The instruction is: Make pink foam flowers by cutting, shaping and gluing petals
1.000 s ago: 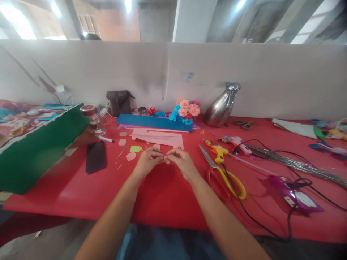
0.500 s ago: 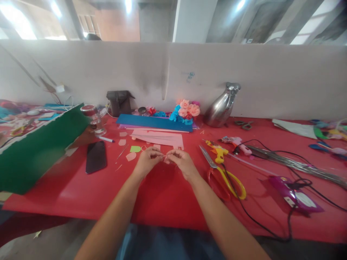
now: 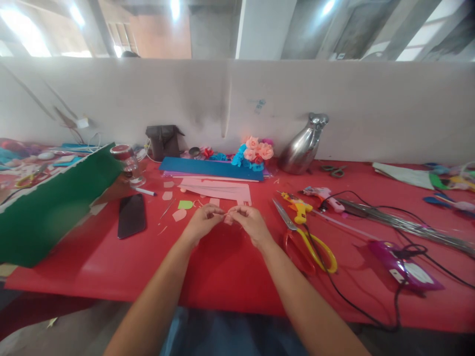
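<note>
Pale pink and small, a thin piece (image 3: 228, 220) is showing between the fingertips of the left hand (image 3: 202, 221) and the right hand (image 3: 251, 223), over the red surface (image 3: 226, 282). Each grip is holding it in a narrow pinch. Its lower edge is hanging below the fingertips; its form is possibly curving, though fingers are hiding most of the outline. A green cutout (image 3: 185, 204) is lying nearby.

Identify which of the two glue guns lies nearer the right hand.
The yellow glue gun, beside the large scissors, is nearer the right hand; the pink glue gun lies farther to the right.
</note>
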The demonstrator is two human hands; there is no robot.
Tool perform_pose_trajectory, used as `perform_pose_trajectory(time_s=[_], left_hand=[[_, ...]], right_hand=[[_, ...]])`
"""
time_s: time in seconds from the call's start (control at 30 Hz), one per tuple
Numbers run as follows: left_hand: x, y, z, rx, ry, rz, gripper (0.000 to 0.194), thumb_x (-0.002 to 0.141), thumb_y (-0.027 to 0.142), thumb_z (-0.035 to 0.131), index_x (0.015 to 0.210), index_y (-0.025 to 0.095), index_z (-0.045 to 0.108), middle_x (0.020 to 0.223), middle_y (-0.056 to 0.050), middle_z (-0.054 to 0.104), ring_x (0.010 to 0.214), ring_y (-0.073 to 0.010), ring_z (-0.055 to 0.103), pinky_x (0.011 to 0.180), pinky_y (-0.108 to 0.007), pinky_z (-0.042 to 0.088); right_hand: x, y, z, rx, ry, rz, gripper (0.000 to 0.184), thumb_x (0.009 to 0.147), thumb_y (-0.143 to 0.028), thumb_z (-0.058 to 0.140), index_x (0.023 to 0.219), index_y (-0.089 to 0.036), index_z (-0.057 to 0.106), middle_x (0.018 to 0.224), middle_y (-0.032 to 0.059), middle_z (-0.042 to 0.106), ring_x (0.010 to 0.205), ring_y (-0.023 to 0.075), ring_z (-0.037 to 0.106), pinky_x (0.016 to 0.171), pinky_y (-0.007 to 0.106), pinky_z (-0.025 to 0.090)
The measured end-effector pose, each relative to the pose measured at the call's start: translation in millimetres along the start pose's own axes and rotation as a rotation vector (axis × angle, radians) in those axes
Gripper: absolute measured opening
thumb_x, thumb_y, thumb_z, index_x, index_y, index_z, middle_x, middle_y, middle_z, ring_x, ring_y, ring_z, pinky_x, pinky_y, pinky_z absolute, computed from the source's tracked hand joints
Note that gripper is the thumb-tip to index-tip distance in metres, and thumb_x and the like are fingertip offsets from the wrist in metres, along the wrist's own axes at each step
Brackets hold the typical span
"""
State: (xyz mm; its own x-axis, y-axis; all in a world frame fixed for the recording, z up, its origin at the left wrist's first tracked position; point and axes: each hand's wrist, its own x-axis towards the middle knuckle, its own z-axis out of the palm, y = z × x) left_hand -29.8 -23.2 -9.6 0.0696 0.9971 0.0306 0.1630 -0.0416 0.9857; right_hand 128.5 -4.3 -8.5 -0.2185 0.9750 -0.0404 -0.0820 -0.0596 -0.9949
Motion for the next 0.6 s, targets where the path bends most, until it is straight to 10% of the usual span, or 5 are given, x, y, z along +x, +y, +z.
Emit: perform_pose_trajectory(time_s=[0.43, 0.6], left_hand=[[2, -5, -1.4, -0.125, -0.050, -0.052, 0.014, 0.071, 0.030, 0.062, 0.069, 0.017, 0.066, 0.081, -0.004, 0.063, 0.075, -0.0145, 0.054, 0.070, -0.027, 0.038], [7, -11, -10.6, -0.237, 0.139, -0.081, 0.019, 0.070, 0.036, 0.064, 0.071, 0.016, 0.064, 0.062, 0.001, 0.055, 0.059, -0.0102, 0.046, 0.060, -0.024, 0.033]], right_hand=[[0, 3, 1, -0.010, 0.017, -0.010, 0.015, 0.065, -0.030, 0.066, 0.072, -0.017, 0.063, 0.062, 0.0002, 0.065, 0.060, 0.0140, 0.060, 0.068, 0.030, 0.047], [3, 9, -3, -0.264, 0.139, -0.163, 0.020, 0.073, -0.035, 0.059, 0.083, -0.019, 0.065, 0.078, 0.0027, 0.067, 0.071, 0.0157, 0.060, 0.068, 0.029, 0.046]])
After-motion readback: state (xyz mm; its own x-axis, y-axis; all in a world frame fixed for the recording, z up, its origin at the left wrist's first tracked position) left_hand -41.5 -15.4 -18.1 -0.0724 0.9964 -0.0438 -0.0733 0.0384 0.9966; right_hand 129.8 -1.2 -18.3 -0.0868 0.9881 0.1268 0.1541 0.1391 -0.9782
